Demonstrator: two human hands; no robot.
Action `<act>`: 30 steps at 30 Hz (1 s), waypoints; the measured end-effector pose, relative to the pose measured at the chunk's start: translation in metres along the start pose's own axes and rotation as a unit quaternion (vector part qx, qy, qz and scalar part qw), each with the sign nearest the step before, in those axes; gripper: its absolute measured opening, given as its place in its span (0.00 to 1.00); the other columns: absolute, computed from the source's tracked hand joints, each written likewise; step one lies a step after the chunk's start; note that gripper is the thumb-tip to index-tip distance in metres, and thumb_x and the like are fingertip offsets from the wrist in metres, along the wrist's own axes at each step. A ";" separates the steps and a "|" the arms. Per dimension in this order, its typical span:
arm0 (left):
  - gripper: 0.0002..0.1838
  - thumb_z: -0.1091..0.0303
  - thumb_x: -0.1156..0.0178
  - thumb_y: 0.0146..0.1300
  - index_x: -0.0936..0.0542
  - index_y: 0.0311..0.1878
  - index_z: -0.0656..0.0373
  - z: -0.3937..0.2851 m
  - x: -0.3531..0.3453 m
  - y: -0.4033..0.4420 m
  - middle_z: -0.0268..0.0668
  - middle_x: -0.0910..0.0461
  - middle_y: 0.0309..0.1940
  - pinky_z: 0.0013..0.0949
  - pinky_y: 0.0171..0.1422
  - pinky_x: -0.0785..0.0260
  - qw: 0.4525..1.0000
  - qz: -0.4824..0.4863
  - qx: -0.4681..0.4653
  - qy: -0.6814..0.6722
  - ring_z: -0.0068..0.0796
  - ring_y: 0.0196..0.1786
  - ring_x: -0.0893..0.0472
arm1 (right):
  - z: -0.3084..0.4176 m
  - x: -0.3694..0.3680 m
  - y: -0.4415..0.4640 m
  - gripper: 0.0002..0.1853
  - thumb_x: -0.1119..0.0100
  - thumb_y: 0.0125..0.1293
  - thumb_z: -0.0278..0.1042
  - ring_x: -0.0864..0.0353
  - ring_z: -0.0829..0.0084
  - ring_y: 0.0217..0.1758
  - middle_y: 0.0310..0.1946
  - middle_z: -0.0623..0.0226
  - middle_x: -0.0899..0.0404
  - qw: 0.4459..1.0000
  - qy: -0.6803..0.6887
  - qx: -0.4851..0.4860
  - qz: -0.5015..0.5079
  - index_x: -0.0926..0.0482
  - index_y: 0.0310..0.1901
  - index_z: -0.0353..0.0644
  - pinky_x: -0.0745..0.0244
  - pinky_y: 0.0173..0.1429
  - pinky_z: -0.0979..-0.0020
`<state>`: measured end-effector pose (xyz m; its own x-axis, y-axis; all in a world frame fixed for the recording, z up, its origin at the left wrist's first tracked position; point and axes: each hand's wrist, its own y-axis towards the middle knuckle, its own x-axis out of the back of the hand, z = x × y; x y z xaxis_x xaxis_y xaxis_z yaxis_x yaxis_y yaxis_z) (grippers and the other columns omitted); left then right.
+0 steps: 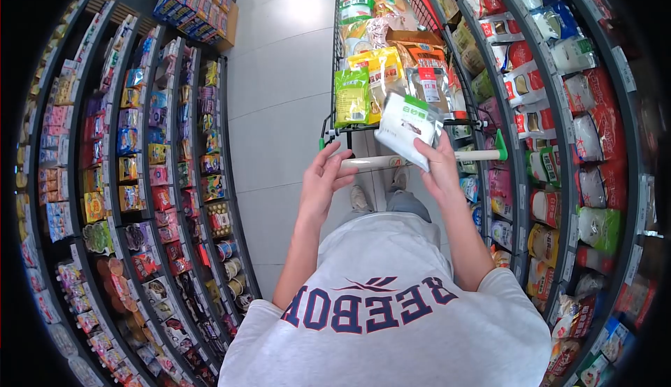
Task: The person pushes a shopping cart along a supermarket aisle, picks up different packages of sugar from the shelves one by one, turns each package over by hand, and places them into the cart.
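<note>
In my right hand (439,166) is a white and green bag of sugar (407,123), gripped at its lower right edge and tilted above the cart's near end. My left hand (326,175) is raised beside the left part of the cart handle (377,162), fingers apart and holding nothing; whether it touches the handle I cannot tell. Just beyond the hands, the shopping cart (334,44) carries several packets, among them a green packet (351,96), a yellow packet (386,72) and a clear packet with a red label (428,85).
Shelves of small colourful snack packs (154,156) run along the left side. On the right, close to the cart, shelves hold bagged goods (528,86). Stacked boxes (192,6) stand at the far left of the tiled aisle floor (276,72).
</note>
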<state>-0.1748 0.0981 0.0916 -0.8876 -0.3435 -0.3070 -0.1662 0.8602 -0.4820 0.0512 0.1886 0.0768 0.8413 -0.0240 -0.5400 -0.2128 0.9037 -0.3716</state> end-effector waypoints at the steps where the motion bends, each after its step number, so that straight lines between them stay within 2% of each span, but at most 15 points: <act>1: 0.27 0.63 0.48 0.78 0.38 0.75 0.64 0.002 0.000 -0.001 0.49 0.24 0.64 0.31 0.53 0.19 1.000 0.006 0.001 0.000 0.33 0.51 0.15 | -0.007 -0.002 -0.004 0.35 0.37 0.61 0.13 0.22 0.64 0.64 0.61 0.59 0.24 1.000 -0.007 0.007 -0.003 0.37 0.69 0.39 0.22 0.65 0.61; 2: 0.28 0.64 0.48 0.78 0.39 0.75 0.64 0.003 0.001 0.000 0.49 0.25 0.64 0.31 0.54 0.19 1.000 0.012 -0.001 0.001 0.35 0.52 0.15 | -0.012 -0.005 -0.009 0.35 0.37 0.60 0.13 0.22 0.63 0.64 0.61 0.59 0.24 1.000 -0.013 0.015 -0.005 0.37 0.69 0.39 0.22 0.65 0.61; 3: 0.28 0.64 0.47 0.77 0.39 0.75 0.64 0.002 0.002 0.001 0.47 0.25 0.64 0.31 0.55 0.20 0.999 0.030 0.004 -0.013 0.32 0.53 0.16 | -0.013 -0.005 -0.018 0.37 0.35 0.60 0.14 0.23 0.65 0.65 0.62 0.59 0.26 0.998 -0.010 -0.036 0.043 0.38 0.70 0.39 0.24 0.67 0.61; 6: 0.30 0.68 0.43 0.74 0.39 0.75 0.64 0.003 0.002 -0.008 0.43 0.24 0.63 0.31 0.61 0.24 0.995 0.078 0.009 -0.059 0.28 0.57 0.19 | -0.019 -0.018 -0.038 0.39 0.33 0.59 0.16 0.24 0.67 0.65 0.63 0.61 0.26 0.990 -0.046 -0.017 0.131 0.39 0.71 0.39 0.26 0.68 0.62; 8: 0.33 0.74 0.39 0.70 0.39 0.75 0.65 -0.013 -0.007 -0.018 0.41 0.25 0.64 0.33 0.66 0.28 0.990 0.108 -0.018 -0.086 0.28 0.61 0.21 | -0.020 -0.025 -0.046 0.39 0.32 0.59 0.18 0.24 0.71 0.64 0.63 0.63 0.27 0.986 -0.091 0.005 0.137 0.39 0.71 0.38 0.28 0.69 0.65; 10: 0.37 0.80 0.36 0.64 0.39 0.75 0.66 -0.011 -0.003 -0.018 0.41 0.25 0.64 0.35 0.70 0.32 0.992 0.111 -0.055 -0.029 0.29 0.64 0.24 | -0.020 -0.034 -0.051 0.39 0.32 0.60 0.18 0.23 0.72 0.63 0.63 0.63 0.27 0.985 -0.098 -0.004 0.142 0.39 0.71 0.38 0.29 0.69 0.67; 11: 0.39 0.83 0.35 0.61 0.39 0.75 0.66 -0.012 -0.001 -0.017 0.41 0.25 0.64 0.35 0.73 0.34 0.991 0.115 -0.074 0.000 0.30 0.66 0.25 | -0.024 -0.033 -0.050 0.35 0.32 0.64 0.24 0.22 0.73 0.62 0.62 0.62 0.25 0.984 -0.097 0.007 0.147 0.37 0.70 0.37 0.26 0.66 0.68; 14: 0.41 0.86 0.33 0.56 0.38 0.74 0.67 -0.015 0.005 -0.016 0.42 0.26 0.65 0.36 0.74 0.35 0.988 0.133 -0.082 -0.006 0.31 0.66 0.25 | -0.025 -0.030 -0.042 0.30 0.33 0.68 0.30 0.21 0.73 0.61 0.60 0.61 0.22 0.988 -0.073 -0.046 0.127 0.33 0.68 0.36 0.23 0.61 0.68; 17: 0.40 0.84 0.32 0.58 0.36 0.74 0.67 -0.023 0.007 -0.017 0.42 0.25 0.65 0.36 0.73 0.34 0.983 0.158 -0.088 0.024 0.30 0.66 0.25 | -0.025 -0.032 -0.034 0.23 0.35 0.71 0.35 0.19 0.73 0.57 0.55 0.60 0.17 0.990 -0.072 -0.012 0.122 0.27 0.63 0.35 0.22 0.59 0.67; 20: 0.35 0.79 0.32 0.62 0.33 0.72 0.66 -0.023 0.008 -0.014 0.41 0.22 0.62 0.34 0.70 0.31 0.982 0.156 -0.102 0.003 0.28 0.63 0.23 | -0.018 -0.034 -0.027 0.19 0.35 0.71 0.33 0.17 0.73 0.53 0.52 0.60 0.15 0.982 -0.106 -0.003 0.154 0.23 0.59 0.34 0.22 0.59 0.68; 26: 0.20 0.71 0.35 0.69 0.23 0.61 0.67 -0.028 0.005 0.003 0.38 0.15 0.49 0.29 0.53 0.22 0.994 0.079 -0.068 0.023 0.22 0.48 0.16 | -0.009 -0.048 -0.017 0.17 0.36 0.71 0.32 0.16 0.73 0.51 0.51 0.60 0.15 0.979 -0.130 -0.010 0.155 0.21 0.57 0.34 0.21 0.57 0.69; 30: 0.16 0.72 0.36 0.69 0.22 0.58 0.68 -0.033 -0.001 0.011 0.40 0.14 0.48 0.29 0.51 0.21 0.997 0.054 -0.058 0.009 0.23 0.46 0.15 | -0.013 -0.054 -0.008 0.16 0.36 0.71 0.30 0.15 0.74 0.49 0.50 0.60 0.14 0.986 -0.104 -0.009 0.131 0.21 0.57 0.34 0.20 0.54 0.70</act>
<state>-0.1898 0.1202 0.1134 -0.9103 -0.2412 -0.3364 -0.1175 0.9298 -0.3488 0.0012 0.1769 0.0995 0.8394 0.3000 -0.4532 -0.4440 0.8594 -0.2535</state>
